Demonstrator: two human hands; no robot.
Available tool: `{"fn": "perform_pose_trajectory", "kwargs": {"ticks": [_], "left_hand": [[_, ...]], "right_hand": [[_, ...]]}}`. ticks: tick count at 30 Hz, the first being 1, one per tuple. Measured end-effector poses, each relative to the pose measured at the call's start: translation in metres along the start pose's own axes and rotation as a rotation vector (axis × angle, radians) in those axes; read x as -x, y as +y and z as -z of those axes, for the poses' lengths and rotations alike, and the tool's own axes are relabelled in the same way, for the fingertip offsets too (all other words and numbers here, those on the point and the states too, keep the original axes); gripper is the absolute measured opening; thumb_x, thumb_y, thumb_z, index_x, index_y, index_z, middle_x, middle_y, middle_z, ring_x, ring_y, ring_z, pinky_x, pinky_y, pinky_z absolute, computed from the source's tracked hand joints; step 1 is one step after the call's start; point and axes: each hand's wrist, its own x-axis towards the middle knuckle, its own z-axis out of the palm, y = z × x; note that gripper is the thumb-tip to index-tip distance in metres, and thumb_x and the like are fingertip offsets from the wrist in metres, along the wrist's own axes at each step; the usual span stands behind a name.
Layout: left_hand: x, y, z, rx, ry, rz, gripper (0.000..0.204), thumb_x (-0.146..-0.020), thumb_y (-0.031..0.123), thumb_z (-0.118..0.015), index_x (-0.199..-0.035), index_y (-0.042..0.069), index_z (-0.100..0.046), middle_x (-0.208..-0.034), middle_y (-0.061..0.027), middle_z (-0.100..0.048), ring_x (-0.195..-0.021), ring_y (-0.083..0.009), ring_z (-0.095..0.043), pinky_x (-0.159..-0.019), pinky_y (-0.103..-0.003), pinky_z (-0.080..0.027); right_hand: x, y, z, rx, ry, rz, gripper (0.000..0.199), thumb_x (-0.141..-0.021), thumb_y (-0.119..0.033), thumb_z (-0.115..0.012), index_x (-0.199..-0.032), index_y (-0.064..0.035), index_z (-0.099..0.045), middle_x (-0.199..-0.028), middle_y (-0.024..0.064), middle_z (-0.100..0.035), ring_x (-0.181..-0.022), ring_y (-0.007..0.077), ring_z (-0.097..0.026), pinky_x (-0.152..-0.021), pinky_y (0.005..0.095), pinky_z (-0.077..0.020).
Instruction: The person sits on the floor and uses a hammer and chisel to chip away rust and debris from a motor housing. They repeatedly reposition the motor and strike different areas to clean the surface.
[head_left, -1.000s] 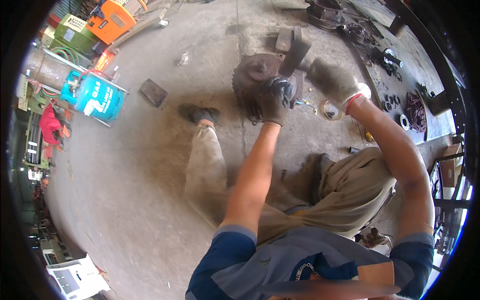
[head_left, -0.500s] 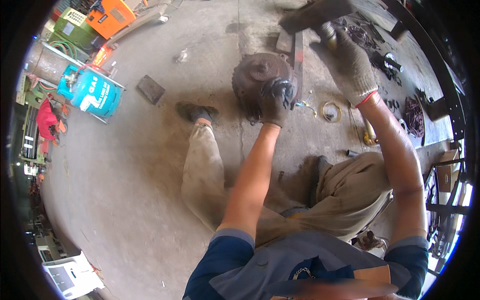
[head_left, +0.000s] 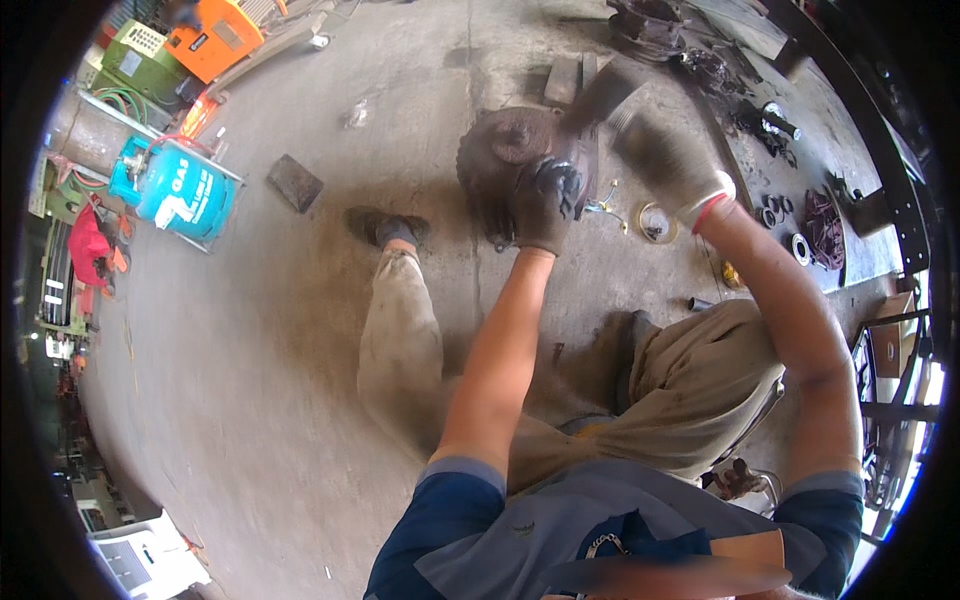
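Note:
A round, rust-brown cast metal housing [head_left: 520,135] with a toothed rim stands on the floor in front of me. My left hand [head_left: 545,215], in a glove blackened at the fingers, is closed against its near right part; the exact grip is partly hidden. In my gloved right hand [head_left: 665,165] is a hammer [head_left: 606,95], its handle gripped. The hammer's dark blocky head is at the housing's upper right edge, smeared by motion, so I cannot tell whether it touches. Thin coloured wires [head_left: 608,205] lie beside the housing on the right.
A blue gas cylinder [head_left: 185,190] stands at left, with a flat dark block [head_left: 295,183] on the floor nearer the middle. A yellowish ring [head_left: 655,224] lies to the right. Metal parts [head_left: 822,230] and a black frame [head_left: 885,150] line the right side.
The hammer has swung down and to the left toward the housing, with my right hand lower. My left hand stays on the housing.

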Motion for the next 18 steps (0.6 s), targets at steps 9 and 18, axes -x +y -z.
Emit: {"fn": "perform_pose_trajectory", "kwargs": {"ticks": [9,18], "left_hand": [[0.001,0.001,0.001,-0.032,0.038,-0.059,0.016,-0.094,0.029,-0.069,-0.1,0.014,-0.07,-0.109,-0.01,-0.072,-0.106,-0.031,-0.067,-0.094,-0.047,-0.048],[-0.001,0.002,0.004,-0.04,0.009,-0.036,0.014,-0.09,0.026,-0.073,-0.101,0.018,-0.069,-0.107,-0.007,-0.071,-0.111,-0.0293,-0.064,-0.099,-0.046,-0.046]], "right_hand": [[0.001,-0.005,0.016,-0.559,0.388,-0.139,0.031,-0.095,-0.032,-0.068,-0.11,-0.0055,-0.063,-0.097,0.0236,-0.069,-0.09,0.0447,-0.066,-0.077,0.0484,-0.0517],[-0.003,-0.001,0.007,-0.517,0.516,-0.088,0.03,-0.093,-0.034,-0.069,-0.107,-0.0086,-0.063,-0.088,0.0228,-0.068,-0.086,0.0453,-0.065,-0.071,0.0509,-0.0501]]}}
